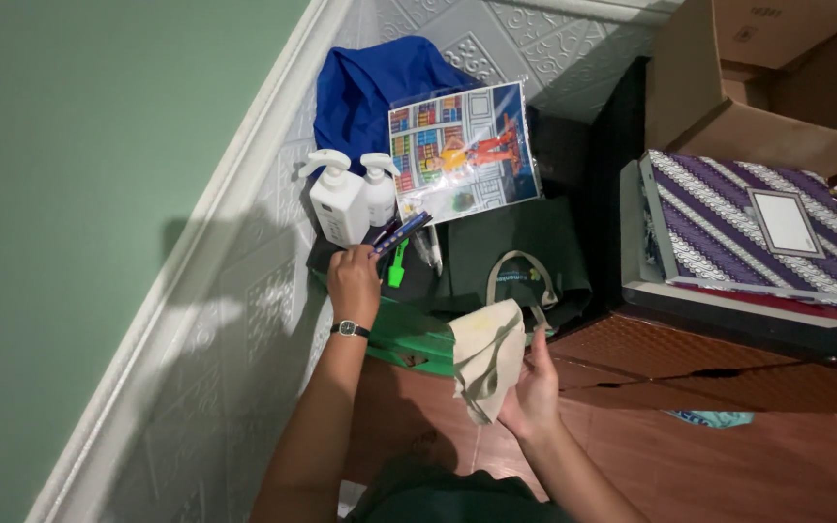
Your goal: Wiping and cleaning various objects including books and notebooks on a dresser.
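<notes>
Two white pump bottles stand beside the left hand, which grips dark pens; the right hand clutches a cream cloth.

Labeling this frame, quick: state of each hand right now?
Left hand: closed on a dark blue pen-like item, beside the white pump bottles.
Right hand: closed, holding a cream cloth.

soft matt cloth, glossy plastic bottles
</notes>
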